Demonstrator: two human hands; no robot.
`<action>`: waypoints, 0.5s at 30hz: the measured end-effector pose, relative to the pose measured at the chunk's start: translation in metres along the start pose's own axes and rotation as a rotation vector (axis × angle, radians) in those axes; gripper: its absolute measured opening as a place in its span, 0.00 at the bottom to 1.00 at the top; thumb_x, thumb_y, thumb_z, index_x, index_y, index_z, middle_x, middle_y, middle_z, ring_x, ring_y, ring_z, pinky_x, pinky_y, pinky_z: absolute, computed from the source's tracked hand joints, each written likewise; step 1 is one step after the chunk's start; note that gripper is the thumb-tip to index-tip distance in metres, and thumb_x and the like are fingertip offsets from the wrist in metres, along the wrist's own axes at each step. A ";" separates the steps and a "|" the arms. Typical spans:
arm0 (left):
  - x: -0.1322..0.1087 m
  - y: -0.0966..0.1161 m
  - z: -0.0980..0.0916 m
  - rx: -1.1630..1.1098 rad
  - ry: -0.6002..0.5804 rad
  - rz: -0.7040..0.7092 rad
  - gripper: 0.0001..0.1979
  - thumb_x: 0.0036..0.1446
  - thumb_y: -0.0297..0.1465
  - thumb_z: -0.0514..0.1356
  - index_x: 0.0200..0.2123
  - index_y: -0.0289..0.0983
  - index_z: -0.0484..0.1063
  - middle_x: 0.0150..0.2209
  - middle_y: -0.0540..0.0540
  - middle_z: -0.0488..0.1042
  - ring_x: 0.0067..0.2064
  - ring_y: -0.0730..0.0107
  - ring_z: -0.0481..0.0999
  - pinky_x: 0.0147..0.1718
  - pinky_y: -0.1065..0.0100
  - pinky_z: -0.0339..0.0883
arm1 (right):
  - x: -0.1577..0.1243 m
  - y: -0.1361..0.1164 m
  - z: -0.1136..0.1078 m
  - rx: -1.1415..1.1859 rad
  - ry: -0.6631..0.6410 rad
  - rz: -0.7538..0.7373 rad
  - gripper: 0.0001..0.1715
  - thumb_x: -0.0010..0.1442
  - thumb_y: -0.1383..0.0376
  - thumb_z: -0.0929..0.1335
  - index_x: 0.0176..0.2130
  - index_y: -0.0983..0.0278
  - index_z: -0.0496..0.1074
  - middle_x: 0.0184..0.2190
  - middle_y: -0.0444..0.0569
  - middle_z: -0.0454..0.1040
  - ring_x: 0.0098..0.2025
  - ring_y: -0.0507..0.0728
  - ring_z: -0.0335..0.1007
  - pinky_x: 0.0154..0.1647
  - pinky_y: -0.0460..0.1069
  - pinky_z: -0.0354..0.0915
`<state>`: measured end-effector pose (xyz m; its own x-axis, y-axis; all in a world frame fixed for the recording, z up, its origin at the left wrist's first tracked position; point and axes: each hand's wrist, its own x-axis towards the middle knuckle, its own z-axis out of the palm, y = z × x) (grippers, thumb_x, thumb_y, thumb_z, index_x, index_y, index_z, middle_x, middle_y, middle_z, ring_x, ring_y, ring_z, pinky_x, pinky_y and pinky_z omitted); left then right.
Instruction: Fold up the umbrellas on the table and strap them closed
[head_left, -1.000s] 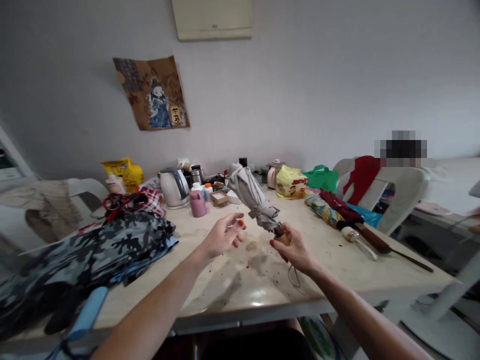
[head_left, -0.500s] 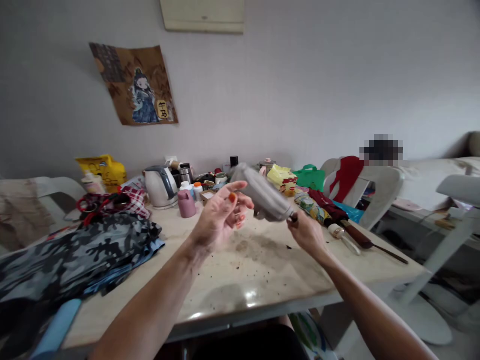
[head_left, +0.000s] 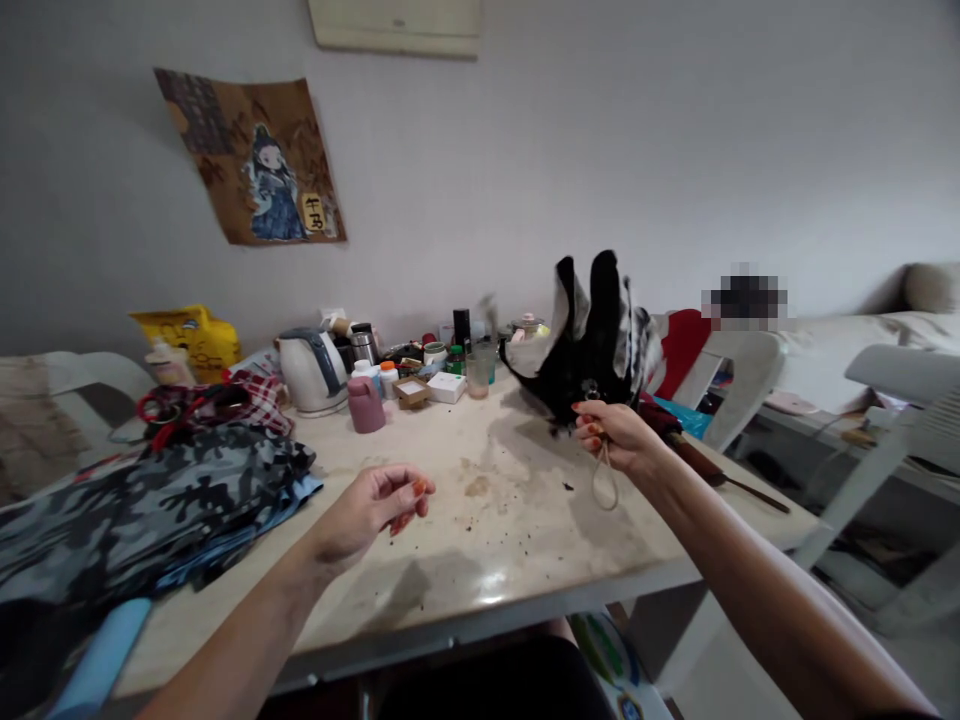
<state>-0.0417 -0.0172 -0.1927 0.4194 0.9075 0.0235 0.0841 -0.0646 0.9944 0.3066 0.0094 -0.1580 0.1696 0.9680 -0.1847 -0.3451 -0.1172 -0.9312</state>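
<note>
My right hand (head_left: 619, 438) grips the handle of a folding umbrella (head_left: 592, 335) held above the table's right side. Its canopy has sprung partly out, dark inside with pale grey edges, and points away from me. A wrist loop (head_left: 604, 485) hangs below my fist. My left hand (head_left: 375, 505) hovers low over the beige table (head_left: 480, 540) with fingers loosely curled and nothing in it, well apart from the umbrella.
A camouflage umbrella (head_left: 157, 505) lies heaped at the left. A white kettle (head_left: 311, 370), a pink cup (head_left: 365, 405), bottles and small boxes crowd the back edge. More umbrellas lie behind my right hand. A white chair (head_left: 739, 370) with a person beyond it stands at the right.
The closed grey umbrella has burst partly open in my right hand, which moved slightly right. My left hand let go of it and dropped toward the table.
</note>
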 end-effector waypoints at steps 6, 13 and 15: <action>-0.015 -0.010 -0.009 -0.005 -0.037 0.000 0.24 0.48 0.48 0.68 0.34 0.31 0.74 0.25 0.48 0.71 0.22 0.80 0.61 0.22 0.74 0.49 | -0.006 -0.030 0.005 0.325 0.000 0.007 0.19 0.59 0.76 0.61 0.25 0.61 0.49 0.14 0.34 0.48 0.12 0.41 0.41 0.10 0.36 0.41; -0.009 -0.002 0.034 -0.114 -0.126 -0.017 0.28 0.45 0.49 0.70 0.39 0.31 0.75 0.30 0.44 0.76 0.25 0.77 0.67 0.24 0.72 0.58 | -0.061 0.003 0.059 0.319 -0.245 0.174 0.16 0.53 0.75 0.66 0.24 0.62 0.53 0.15 0.35 0.54 0.13 0.41 0.43 0.10 0.36 0.41; 0.001 0.012 0.058 -0.232 -0.067 0.067 0.32 0.46 0.52 0.68 0.46 0.33 0.74 0.37 0.41 0.78 0.34 0.70 0.75 0.32 0.69 0.66 | -0.081 0.017 0.085 0.291 -0.309 0.138 0.19 0.48 0.74 0.69 0.22 0.62 0.52 0.14 0.35 0.54 0.13 0.40 0.43 0.11 0.36 0.40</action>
<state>0.0121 -0.0413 -0.1864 0.4762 0.8746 0.0914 -0.1526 -0.0202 0.9881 0.2086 -0.0518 -0.1328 -0.1646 0.9737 -0.1578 -0.5984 -0.2257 -0.7688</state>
